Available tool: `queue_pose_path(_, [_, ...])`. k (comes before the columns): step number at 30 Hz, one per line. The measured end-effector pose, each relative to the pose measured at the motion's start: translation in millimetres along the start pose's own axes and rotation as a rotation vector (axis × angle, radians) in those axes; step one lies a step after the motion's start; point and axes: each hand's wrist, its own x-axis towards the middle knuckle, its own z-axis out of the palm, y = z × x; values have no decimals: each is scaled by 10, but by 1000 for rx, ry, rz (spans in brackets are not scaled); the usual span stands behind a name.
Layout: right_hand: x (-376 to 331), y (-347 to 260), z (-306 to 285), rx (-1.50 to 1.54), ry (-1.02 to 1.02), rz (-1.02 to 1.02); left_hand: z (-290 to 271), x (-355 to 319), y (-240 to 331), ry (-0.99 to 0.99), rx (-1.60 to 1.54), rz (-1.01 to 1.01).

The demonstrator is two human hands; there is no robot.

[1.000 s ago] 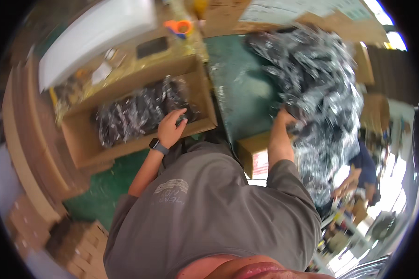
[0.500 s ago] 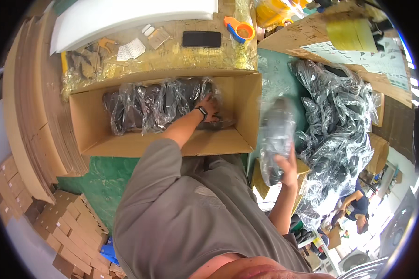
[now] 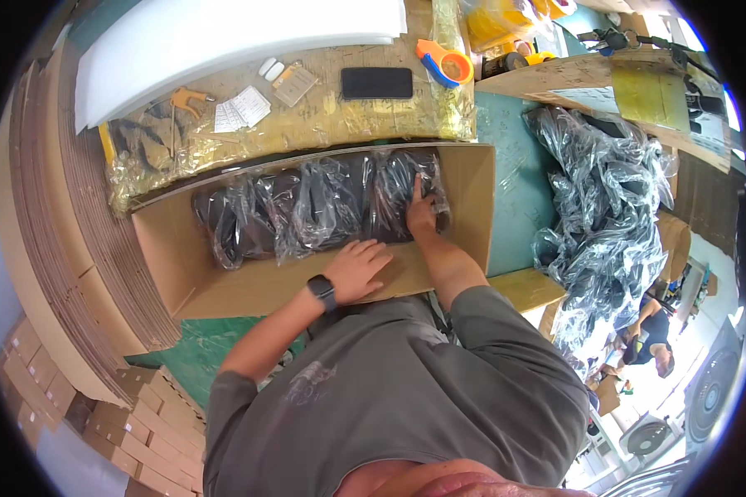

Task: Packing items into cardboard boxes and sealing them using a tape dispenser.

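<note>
Both hands are in the box (image 3: pixel 249 286) — left hand (image 3: pixel 358 269) flat, fingers spread. Right hand (image 3: pixel 421 214) presses the bagged packs (image 3: pixel 315 211), fingers open — gripping nothing.

a plastic-covered wooden workbench (image 3: pixel 348 124) carries a black phone (image 3: pixel 377 83), paper slips (image 3: pixel 242 108), an orange tape dispenser (image 3: pixel 444 62) and white foam sheets (image 3: pixel 224 37).

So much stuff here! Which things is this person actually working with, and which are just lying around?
In use:
left hand
right hand
cardboard box
bagged black items in the box

Lying about:
black phone
orange tape dispenser
white foam sheet
paper slips
heap of bagged items
</note>
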Motion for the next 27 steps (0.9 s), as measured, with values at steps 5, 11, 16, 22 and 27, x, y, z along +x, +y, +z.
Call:
queue_pose_path(5, [108, 91, -677, 61, -297, -164, -1468, 44, -76, 576, 79, -30])
queue_pose_path(11, [-1790, -1, -3390, 1141, -328, -370, -3374, 1458, -1827, 927, 873, -155])
queue_pose_path(16, [-3109, 1069, -3746, 1150, 152, -218, -4116, 1299, -3492, 804, 702, -98])
queue_pose_path(22, [-4185, 2138, -2306, 1273, 479, 487, -3880, 1576, -2639, 734, 669, -100])
queue_pose_path(27, [-4576, 2734, -1025, 1241, 610, 882, -1942, 927, -708, 269, 586, 268])
